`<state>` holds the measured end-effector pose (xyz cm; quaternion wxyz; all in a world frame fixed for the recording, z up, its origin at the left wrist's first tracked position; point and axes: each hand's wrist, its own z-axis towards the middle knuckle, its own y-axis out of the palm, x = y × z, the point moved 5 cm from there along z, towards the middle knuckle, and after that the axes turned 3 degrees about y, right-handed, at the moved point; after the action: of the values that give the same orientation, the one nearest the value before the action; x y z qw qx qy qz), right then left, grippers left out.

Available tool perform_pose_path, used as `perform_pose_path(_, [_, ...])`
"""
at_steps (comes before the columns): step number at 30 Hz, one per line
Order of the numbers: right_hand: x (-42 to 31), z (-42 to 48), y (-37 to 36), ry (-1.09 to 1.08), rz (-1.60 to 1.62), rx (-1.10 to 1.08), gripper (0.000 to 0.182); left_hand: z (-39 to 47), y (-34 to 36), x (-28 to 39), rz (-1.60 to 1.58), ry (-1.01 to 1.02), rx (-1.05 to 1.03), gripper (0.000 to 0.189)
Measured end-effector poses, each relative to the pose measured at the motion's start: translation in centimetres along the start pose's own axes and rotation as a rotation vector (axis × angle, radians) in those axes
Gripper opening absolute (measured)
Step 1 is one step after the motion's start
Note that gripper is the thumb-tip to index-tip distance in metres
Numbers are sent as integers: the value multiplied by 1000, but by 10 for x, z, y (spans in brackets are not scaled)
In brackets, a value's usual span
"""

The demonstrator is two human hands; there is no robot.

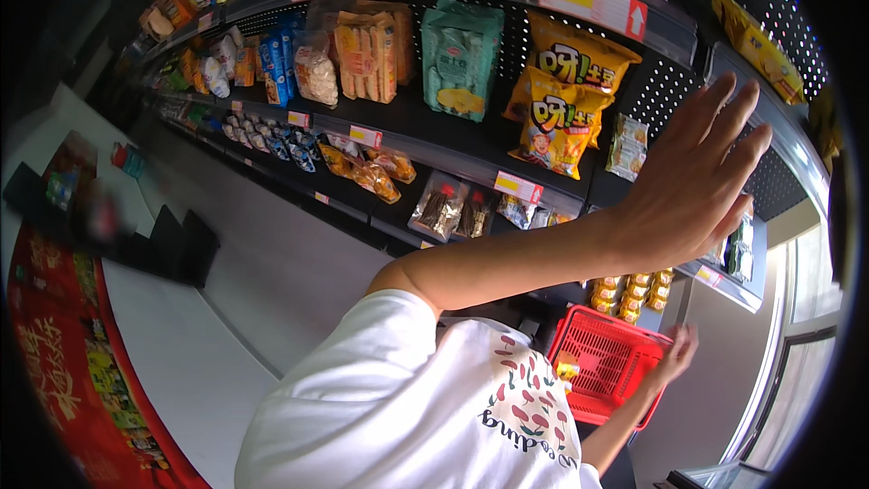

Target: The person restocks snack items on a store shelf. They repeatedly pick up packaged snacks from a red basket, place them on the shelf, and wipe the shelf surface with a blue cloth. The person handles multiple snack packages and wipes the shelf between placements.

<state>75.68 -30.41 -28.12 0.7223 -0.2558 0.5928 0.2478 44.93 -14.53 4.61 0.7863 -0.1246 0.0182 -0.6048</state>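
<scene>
My left hand (699,170) is raised before the shelves with its fingers spread and nothing in it. Behind it are a small clear pack of snacks (627,147) and yellow potato snack bags (562,119). My right hand (681,352), blurred, is at the right rim of a red plastic shopping basket (611,414); whether it grips the basket or its handle is unclear. Part of my right forearm crosses the basket's side. A small yellow packet (567,368) lies inside the basket. Beside it are rows of gold-wrapped packs (631,299).
Shelf edges (441,146) with price tags run across the view, bearing a green snack bag (461,61), biscuit packs (366,58) and clear bags (441,207). A white counter (163,333) with a red printed front (47,353) stands left. A window (794,367) is at right.
</scene>
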Motion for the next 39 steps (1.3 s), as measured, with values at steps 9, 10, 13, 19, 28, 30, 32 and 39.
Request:
perform_pose_path(9, [-336, 92, 65, -957, -418, 153, 48, 67, 38, -41, 108, -37, 56, 82])
perform_pose_path(10, [-343, 122, 59, -1029, -589, 257, 50, 71, 37, -45, 152, -43, 58, 81])
perform_pose_path(13, [-357, 194, 92, -939, -496, 107, 52, 76, 47, -67, 233, -115, -36, 80])
perform_pose_path(19, [-398, 223, 176, -998, -484, -242, 45, 87, 65, -84, 293, -152, -50, 76])
perform_pose_path(28, [-381, 333, 156, -1185, -930, -77, 44, 103, 71, -92, 311, -220, -235, 63])
perform_pose_path(30, [-375, 358, 139, -1236, -1046, -66, 45, 105, 74, -89, 297, -221, -221, 62])
perform_pose_path(32, [-365, 369, 135, -1238, -1083, -120, 46, 106, 75, -90, 290, -223, -208, 61])
perform_pose_path(39, [-363, 344, 154, -989, -777, -252, 50, 109, 80, -93, 269, -221, -192, 56])
